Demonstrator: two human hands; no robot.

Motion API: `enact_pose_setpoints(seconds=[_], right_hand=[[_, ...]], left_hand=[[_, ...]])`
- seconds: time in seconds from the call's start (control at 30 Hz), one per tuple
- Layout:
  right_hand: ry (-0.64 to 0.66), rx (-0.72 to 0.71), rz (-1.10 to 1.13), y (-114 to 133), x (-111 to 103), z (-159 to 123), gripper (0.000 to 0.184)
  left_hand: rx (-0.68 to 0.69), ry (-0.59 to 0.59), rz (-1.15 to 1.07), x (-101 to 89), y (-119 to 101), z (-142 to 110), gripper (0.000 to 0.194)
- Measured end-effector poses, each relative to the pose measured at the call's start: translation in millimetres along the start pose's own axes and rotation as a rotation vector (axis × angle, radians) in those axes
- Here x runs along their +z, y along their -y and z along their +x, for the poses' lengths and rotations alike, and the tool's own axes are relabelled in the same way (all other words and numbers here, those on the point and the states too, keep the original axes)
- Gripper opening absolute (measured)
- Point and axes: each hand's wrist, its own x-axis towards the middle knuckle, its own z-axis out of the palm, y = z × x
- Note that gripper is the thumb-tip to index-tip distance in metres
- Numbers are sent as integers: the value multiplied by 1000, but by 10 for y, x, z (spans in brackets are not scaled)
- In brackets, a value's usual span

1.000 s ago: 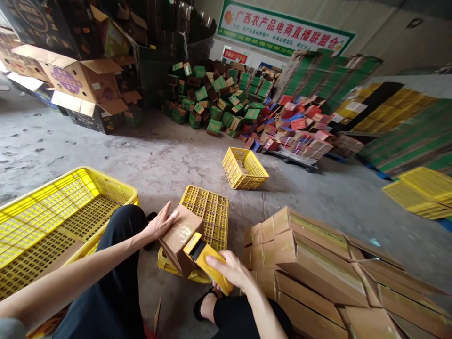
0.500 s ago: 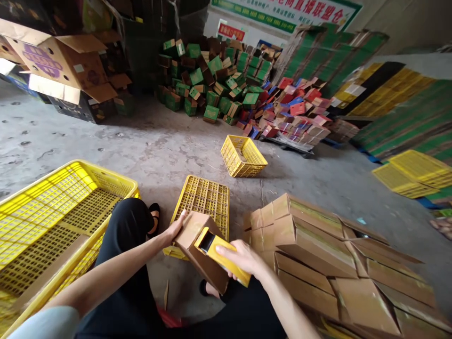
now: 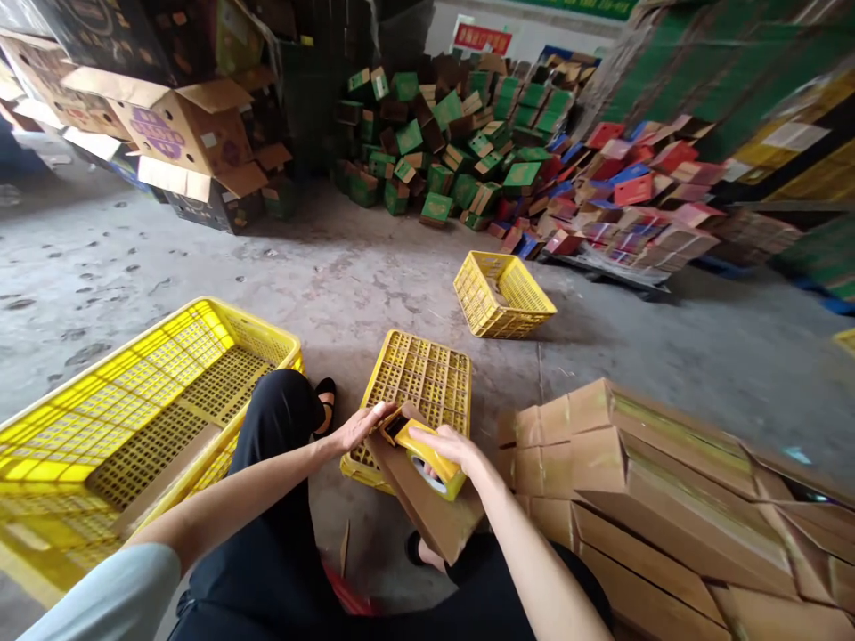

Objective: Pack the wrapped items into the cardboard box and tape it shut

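A brown cardboard box [image 3: 422, 503] lies tilted between my knees and a yellow crate [image 3: 427, 369] with a grid face upward. My right hand [image 3: 449, 452] is closed round a yellow tape dispenser [image 3: 427, 442], which rests against the box's upper face; a tape roll shows in its side. At the box's far left end lies my left hand [image 3: 361, 430], fingers stretched out flat, close by the dispenser's head. The undersides of both hands are hidden.
Flattened-looking cardboard boxes [image 3: 668, 481] are stacked on my right. A large yellow crate [image 3: 200, 445] stands on the left, and a smaller yellow basket [image 3: 504, 298] ahead. Piles of green boxes [image 3: 437, 206] and red boxes [image 3: 631, 189] lie further back.
The dispenser has shifted toward the box's far left end, near my left hand, and turned so its tape roll shows. The box has tilted, and the whole view has swung left.
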Motion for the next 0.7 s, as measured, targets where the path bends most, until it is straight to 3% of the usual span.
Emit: enact_pose_setpoints(seconds=[0.13,0.33,0.53,0.7], right_hand=[[-13,36,24,-96,13,-109,52],[-7,15,67,-158,10,-176,56],[-18,8,124,-249,-9,-262,51],[-24,43,99,-195,-10,-296,47]], left_hand=[[18,40,114,56,88,-128,96],[30,88,312,10,111,-102,94],[190,261,576,55,120,-124,87],[212,301,682,47,163,-125,87]])
